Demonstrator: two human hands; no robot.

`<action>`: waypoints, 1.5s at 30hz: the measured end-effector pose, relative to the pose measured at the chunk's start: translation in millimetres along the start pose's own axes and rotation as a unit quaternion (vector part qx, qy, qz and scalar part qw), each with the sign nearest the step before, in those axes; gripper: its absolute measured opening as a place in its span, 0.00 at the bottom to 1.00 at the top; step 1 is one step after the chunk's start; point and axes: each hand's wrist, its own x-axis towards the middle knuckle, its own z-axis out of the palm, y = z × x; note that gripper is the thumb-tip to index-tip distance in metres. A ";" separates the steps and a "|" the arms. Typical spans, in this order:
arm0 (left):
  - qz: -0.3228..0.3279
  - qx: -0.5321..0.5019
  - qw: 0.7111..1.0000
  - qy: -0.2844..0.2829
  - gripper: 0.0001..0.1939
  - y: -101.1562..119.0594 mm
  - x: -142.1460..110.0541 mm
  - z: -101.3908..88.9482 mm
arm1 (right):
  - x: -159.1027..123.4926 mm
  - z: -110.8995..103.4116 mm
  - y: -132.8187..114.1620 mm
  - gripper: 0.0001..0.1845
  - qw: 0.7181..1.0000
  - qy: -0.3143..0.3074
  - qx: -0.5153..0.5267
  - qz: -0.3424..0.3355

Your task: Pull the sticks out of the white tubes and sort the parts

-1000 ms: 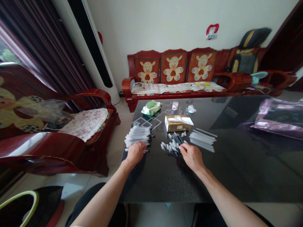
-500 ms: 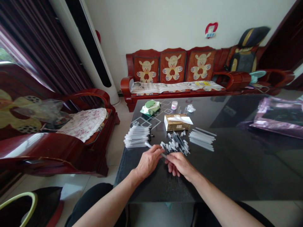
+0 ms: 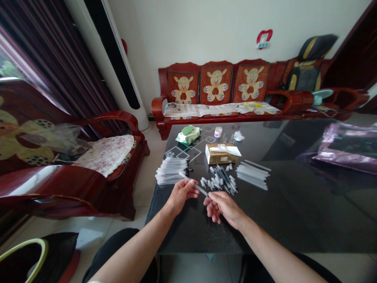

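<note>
My left hand (image 3: 180, 195) pinches a thin clear pen tube (image 3: 196, 187) that slants down to the right above the black glass table (image 3: 294, 208). My right hand (image 3: 221, 206) is closed at the tube's lower end, its fingers curled; what it grips there is too small to name. Just beyond the hands lies a loose heap of black refills and small white caps (image 3: 219, 181). A stack of finished white pens (image 3: 171, 171) lies to the left of the heap. A row of clear tubes (image 3: 252, 173) lies to its right.
A brown tissue box (image 3: 221, 153) stands behind the heap. Farther back are a green wipes pack (image 3: 188, 135) and a small pink-lidded cup (image 3: 218, 131). A purple plastic bag (image 3: 347, 147) lies at the table's right. Red wooden armchair (image 3: 73, 173) at left, sofa (image 3: 218, 94) behind.
My left hand lifted a tube from the pen stack and came toward the middle. My right hand left the refill heap and met the tube's lower end in front of me.
</note>
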 end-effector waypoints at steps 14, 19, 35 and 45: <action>0.008 -0.001 1.000 0.013 0.18 -0.5 0.1 1.7 | 1.3 -1.2 1.5 0.27 1.000 0.018 0.013 0.001; 0.009 0.003 1.000 0.014 0.18 -1.6 -0.6 0.8 | 2.3 -1.0 1.6 0.20 0.998 0.048 0.012 -0.031; 0.005 -0.005 1.000 0.015 0.19 0.7 -0.4 1.9 | 1.1 1.4 2.2 0.25 0.998 0.021 0.056 0.009; 0.010 -0.016 0.999 0.037 0.18 -1.2 3.1 -2.5 | 2.8 -1.1 3.8 0.17 0.995 0.093 0.036 -0.022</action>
